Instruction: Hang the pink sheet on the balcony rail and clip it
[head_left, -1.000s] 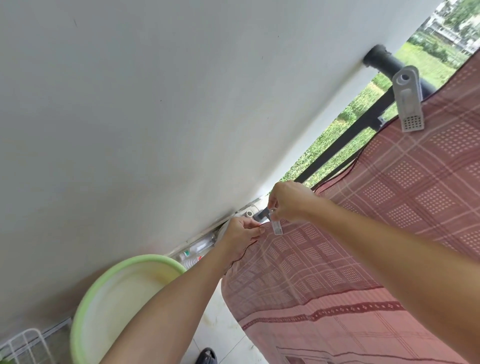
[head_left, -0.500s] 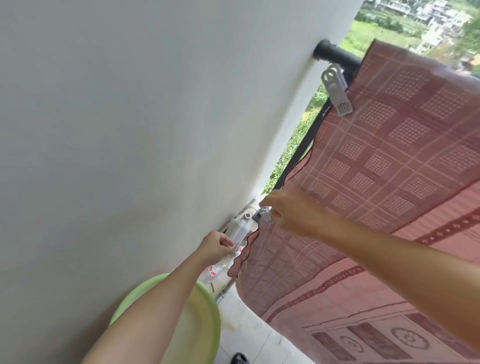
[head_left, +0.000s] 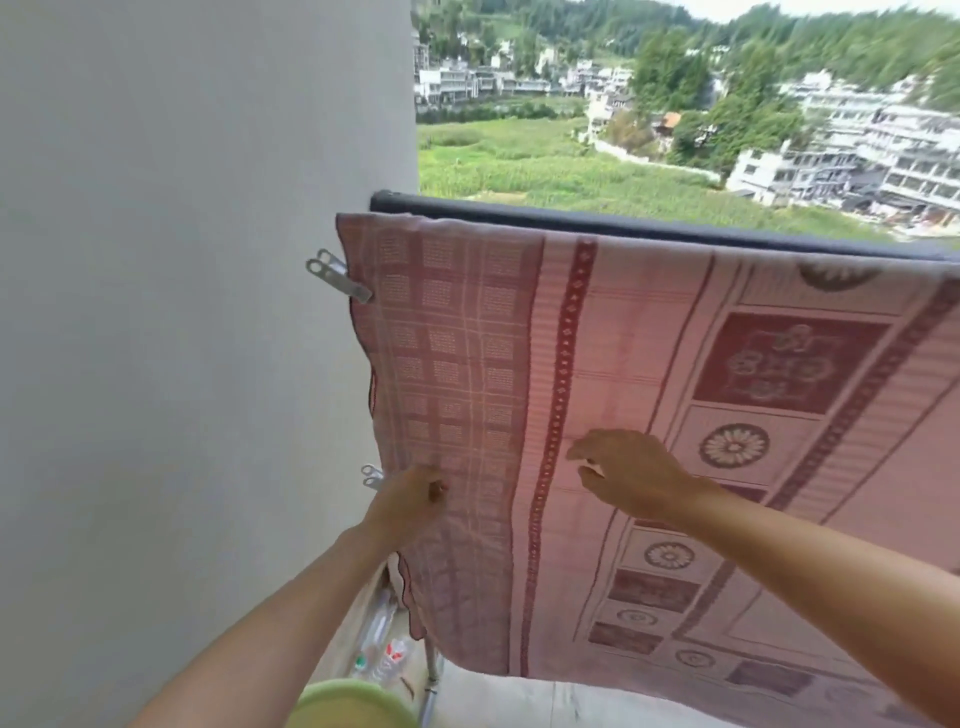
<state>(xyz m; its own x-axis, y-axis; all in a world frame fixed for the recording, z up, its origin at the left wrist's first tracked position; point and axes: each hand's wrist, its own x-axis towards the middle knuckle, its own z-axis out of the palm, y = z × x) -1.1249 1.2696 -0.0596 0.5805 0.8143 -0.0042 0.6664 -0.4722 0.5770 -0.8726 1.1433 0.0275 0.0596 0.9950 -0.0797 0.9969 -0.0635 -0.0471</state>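
The pink sheet (head_left: 623, 364), patterned in dark red, hangs over the dark balcony rail (head_left: 571, 221) and drapes down toward the floor. Two pale plastic clips sit on its left edge by the wall: an upper clip (head_left: 337, 280) and a lower clip (head_left: 371, 475). My left hand (head_left: 410, 501) is at that left edge just beside the lower clip, thumb on the fabric and fingers curled around it. Further right, my right hand (head_left: 631, 480) hovers in front of the sheet with its fingers spread and nothing in them.
A white wall (head_left: 182, 364) closes off the left side right next to the sheet's edge. Below are a green basin (head_left: 353, 701), some plastic bottles (head_left: 382, 649) on the floor and a thin metal post (head_left: 431, 675). Fields and buildings lie beyond the rail.
My view has swung up to face the rail. My right hand has let go of the lower clip and moved right. My left hand has come up onto the sheet's edge.
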